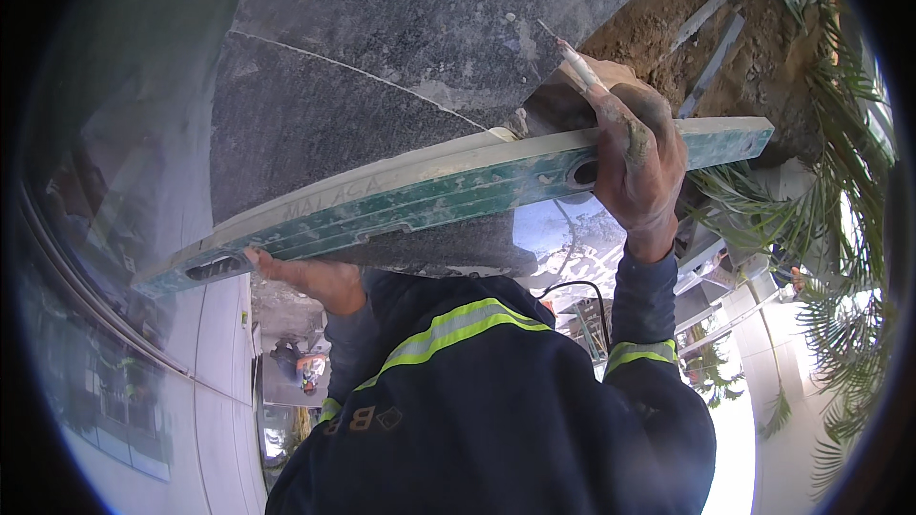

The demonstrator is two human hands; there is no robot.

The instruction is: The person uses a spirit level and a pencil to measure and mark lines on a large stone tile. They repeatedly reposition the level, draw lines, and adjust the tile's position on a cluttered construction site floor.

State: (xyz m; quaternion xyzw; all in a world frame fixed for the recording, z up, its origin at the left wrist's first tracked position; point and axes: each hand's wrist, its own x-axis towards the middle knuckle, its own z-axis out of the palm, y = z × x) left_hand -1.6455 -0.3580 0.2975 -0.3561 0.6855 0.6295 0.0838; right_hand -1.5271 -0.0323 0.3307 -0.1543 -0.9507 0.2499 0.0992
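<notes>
A long green spirit level (458, 189), smeared with pale dust, spans the view from lower left to upper right, its pale edge along dark stone slabs. My left hand (315, 278) holds it near its left end, beside a slotted opening; most of its fingers are hidden behind the level. Farther right, my right hand (641, 157) is wrapped over the level next to a round vial opening. A thin, whitish, pencil-like stick (580, 67) with a fine tip sticks out from between the right hand's fingers, pointing up and left over the stone.
Dark slabs (353, 86) meet at a pale joint line. Brown soil (706, 5) with metal strips (714, 62) lies at far right, near palm fronds (840, 267). A glass panel (95, 362) and pale wall (215, 353) run down the left. A thin black cable (587, 286) curves near my right arm.
</notes>
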